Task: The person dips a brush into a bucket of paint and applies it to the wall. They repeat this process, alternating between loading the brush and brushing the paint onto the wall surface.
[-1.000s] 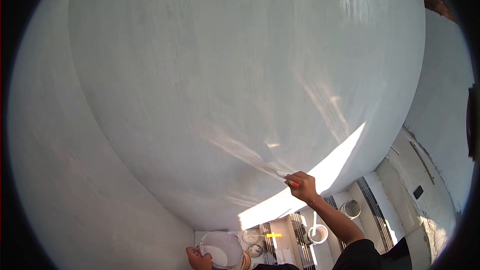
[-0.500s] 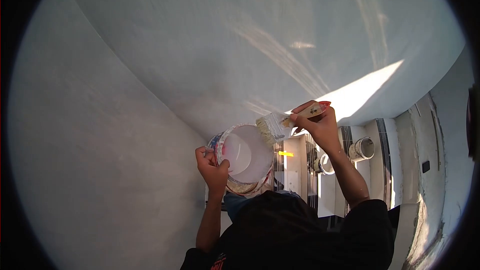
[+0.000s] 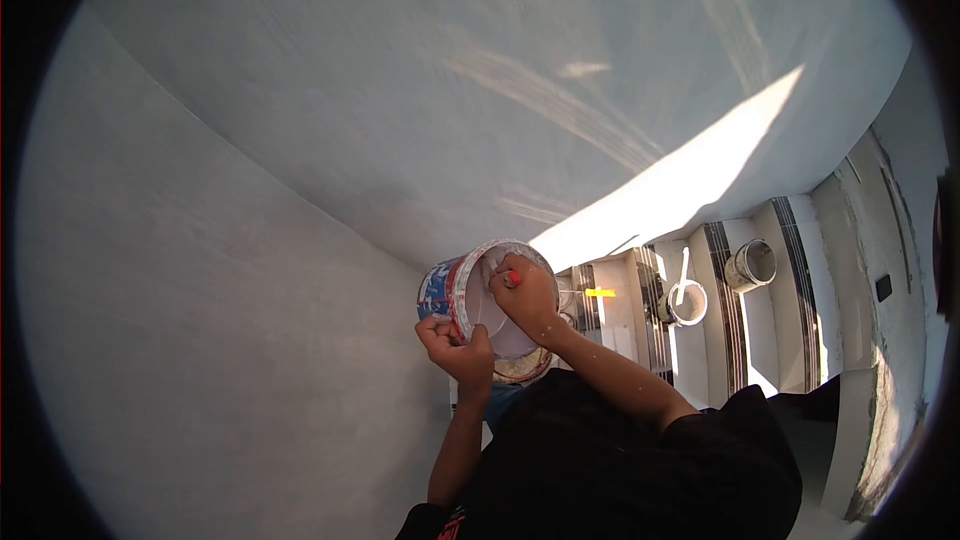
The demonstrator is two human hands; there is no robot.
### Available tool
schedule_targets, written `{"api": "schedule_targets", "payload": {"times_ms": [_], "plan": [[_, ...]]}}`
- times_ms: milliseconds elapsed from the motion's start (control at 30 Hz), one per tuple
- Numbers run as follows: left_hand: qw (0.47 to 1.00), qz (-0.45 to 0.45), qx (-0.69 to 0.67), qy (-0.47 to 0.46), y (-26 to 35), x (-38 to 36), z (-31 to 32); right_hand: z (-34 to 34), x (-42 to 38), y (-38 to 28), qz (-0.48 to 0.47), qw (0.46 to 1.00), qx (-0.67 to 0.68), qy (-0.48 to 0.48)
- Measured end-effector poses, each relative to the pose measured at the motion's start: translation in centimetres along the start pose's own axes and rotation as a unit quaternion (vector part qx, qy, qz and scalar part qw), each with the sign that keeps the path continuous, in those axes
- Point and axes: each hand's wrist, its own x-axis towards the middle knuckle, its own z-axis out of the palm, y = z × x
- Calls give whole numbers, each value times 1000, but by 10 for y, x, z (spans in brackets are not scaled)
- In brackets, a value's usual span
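A paint bucket (image 3: 437,288) with a blue and red outside and a smeared rim tilts in front of my body, whitish paint inside. My left hand (image 3: 462,350) is closed on its near left rim, thumb over the edge. Inside the bucket's mouth, my right hand (image 3: 527,295) grips a paintbrush (image 3: 513,279); only its red handle end shows. The bristles are hidden by the hand and the bucket.
Tiled steps (image 3: 700,310) with dark striped edges run to the right. On them stand a bucket with a white stick (image 3: 684,280) in it and another open bucket (image 3: 750,266). Grey walls (image 3: 260,340) rise at the left and ahead, with a bright sun patch (image 3: 690,175).
My right hand has moved left and down, taking the paintbrush from beside the bucket into its mouth. The left hand still grips the rim, and the view has shifted somewhat.
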Motion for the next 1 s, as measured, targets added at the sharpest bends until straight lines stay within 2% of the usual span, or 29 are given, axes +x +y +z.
{"api": "schedule_targets", "payload": {"times_ms": [167,200,300,367,500,633,900,1000], "plan": [[999,37,8,-17,-1,-16,8,23,-11,18,10,999,15,-27],[999,0,-20,-28,2,-19,8,23,-11,20,20,999,24,-43],[997,0,-23,-70,-11,-27,6,25,-9,33,38,998,3,-42],[998,-4,-25,-60,-12,-27,9,33,-11,53,121,980,134,-79],[999,-16,-40,7,-12,-14,13,-1,-10,28,259,900,332,-116],[993,-85,-83,26,-9,8,0,-64,3,-19,258,881,386,-95],[971,-150,-184,-14,23,81,12,-130,66,-43,253,865,427,-79],[952,-196,-234,-42,46,118,17,-152,96,-74,200,892,395,-88]]}}
